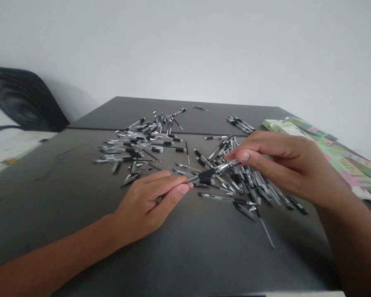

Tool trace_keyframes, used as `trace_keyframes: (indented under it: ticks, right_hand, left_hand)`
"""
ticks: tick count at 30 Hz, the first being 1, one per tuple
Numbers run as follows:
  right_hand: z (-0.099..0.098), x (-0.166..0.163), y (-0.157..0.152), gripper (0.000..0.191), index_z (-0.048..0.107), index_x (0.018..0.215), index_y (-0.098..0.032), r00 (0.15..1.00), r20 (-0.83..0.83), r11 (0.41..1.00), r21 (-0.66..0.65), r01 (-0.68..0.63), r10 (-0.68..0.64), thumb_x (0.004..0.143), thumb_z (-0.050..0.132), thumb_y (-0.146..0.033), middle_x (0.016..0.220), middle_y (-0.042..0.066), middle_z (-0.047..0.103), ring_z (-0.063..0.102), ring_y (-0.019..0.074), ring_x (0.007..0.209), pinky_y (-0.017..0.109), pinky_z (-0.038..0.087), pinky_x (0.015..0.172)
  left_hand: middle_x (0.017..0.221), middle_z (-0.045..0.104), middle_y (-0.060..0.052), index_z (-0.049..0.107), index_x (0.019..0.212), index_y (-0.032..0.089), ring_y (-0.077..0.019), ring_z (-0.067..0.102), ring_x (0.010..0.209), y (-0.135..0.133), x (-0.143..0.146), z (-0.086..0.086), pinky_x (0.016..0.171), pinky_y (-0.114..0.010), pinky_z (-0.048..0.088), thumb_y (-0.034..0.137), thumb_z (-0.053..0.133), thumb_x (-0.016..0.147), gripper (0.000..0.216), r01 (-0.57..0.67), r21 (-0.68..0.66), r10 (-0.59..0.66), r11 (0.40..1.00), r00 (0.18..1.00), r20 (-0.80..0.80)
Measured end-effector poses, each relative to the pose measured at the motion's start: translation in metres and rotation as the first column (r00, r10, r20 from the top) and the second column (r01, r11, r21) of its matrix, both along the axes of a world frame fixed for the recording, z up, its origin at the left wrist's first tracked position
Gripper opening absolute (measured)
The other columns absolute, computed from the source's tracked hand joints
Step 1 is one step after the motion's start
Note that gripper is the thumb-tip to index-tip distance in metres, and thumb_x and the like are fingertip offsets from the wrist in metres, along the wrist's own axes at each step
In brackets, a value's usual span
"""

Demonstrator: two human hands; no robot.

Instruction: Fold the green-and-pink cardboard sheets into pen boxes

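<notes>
A gel pen (207, 173) with a clear barrel and black grip is held aslant above the table, between both hands. My left hand (152, 200) pinches its lower left end between thumb and fingers. At the upper right end, my right hand (280, 165) closes thumb and fingertips on the same pen; the fingers partly hide that end. Beneath and behind my right hand lies a heap of similar pens (250, 181). Another spread of pens and loose parts (135, 144) lies beyond my left hand. One thin refill (265, 229) rests on the table near the front.
The dark table (173, 247) has a seam across it. Green and pink printed packaging (343, 156) lies at the right edge. A small bundle of pens (241, 123) sits farther back. A black mesh chair (24, 99) stands at the left, and a pale wall (185, 49) rises behind.
</notes>
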State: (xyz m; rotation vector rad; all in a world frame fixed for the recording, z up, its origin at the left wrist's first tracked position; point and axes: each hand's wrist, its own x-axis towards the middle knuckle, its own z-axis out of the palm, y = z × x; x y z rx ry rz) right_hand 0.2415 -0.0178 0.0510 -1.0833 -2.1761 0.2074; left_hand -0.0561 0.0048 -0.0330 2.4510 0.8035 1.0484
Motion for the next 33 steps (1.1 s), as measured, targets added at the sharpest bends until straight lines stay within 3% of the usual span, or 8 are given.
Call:
trace_keyframes:
  ticks: [11, 17, 24, 33]
  right_hand:
    - [-0.005, -0.011, 0.002, 0.019, 0.087, 0.102, -0.031, 0.995, 0.006, 0.993, -0.067, -0.096, 0.097, 0.105, 0.070, -0.039, 0.093, 0.002, 0.084, 0.077, 0.0206, 0.083, 0.032, 0.056, 0.071]
    - [-0.014, -0.015, 0.000, 0.023, 0.086, 0.116, -0.032, 0.996, -0.088, 0.992, -0.121, 0.021, -0.032, 0.097, 0.082, -0.045, 0.090, 0.001, 0.085, 0.071, 0.0163, 0.065, 0.029, 0.051, 0.053]
    - [-0.018, -0.013, 0.001, 0.018, 0.089, 0.108, -0.033, 0.995, -0.089, 0.996, -0.073, 0.046, -0.053, 0.094, 0.085, -0.044, 0.094, 0.001, 0.087, 0.071, 0.0171, 0.067, 0.031, 0.051, 0.055]
    - [-0.021, -0.013, 0.001, 0.019, 0.089, 0.111, -0.035, 0.993, -0.096, 0.996, -0.059, 0.062, -0.068, 0.095, 0.085, -0.042, 0.093, 0.001, 0.087, 0.072, 0.0180, 0.066, 0.032, 0.049, 0.054]
  left_hand:
    - [0.075, 0.066, 0.003, 0.080, 0.114, 0.019, -0.0104, 0.063, 0.066, -0.001, 0.001, 0.001, 0.063, -0.021, 0.046, 0.026, 0.058, 0.111, 0.024, 0.037, -0.004, -0.037, 0.999, 0.999, -0.017]
    - [0.073, 0.066, 0.003, 0.081, 0.110, 0.019, -0.0104, 0.062, 0.066, 0.000, 0.001, 0.002, 0.061, -0.022, 0.044, 0.025, 0.058, 0.110, 0.024, 0.023, -0.010, -0.023, 1.000, 0.999, -0.033]
    - [0.082, 0.073, 0.001, 0.081, 0.112, 0.016, -0.0100, 0.066, 0.072, 0.001, 0.002, 0.001, 0.066, -0.020, 0.047, 0.024, 0.057, 0.111, 0.025, 0.040, 0.002, -0.040, 0.999, 0.999, -0.025]
    - [0.076, 0.069, 0.002, 0.081, 0.109, 0.018, -0.0098, 0.064, 0.068, 0.001, 0.003, 0.005, 0.063, -0.020, 0.044, 0.025, 0.057, 0.111, 0.026, 0.023, -0.012, -0.024, 1.000, 0.997, -0.076]
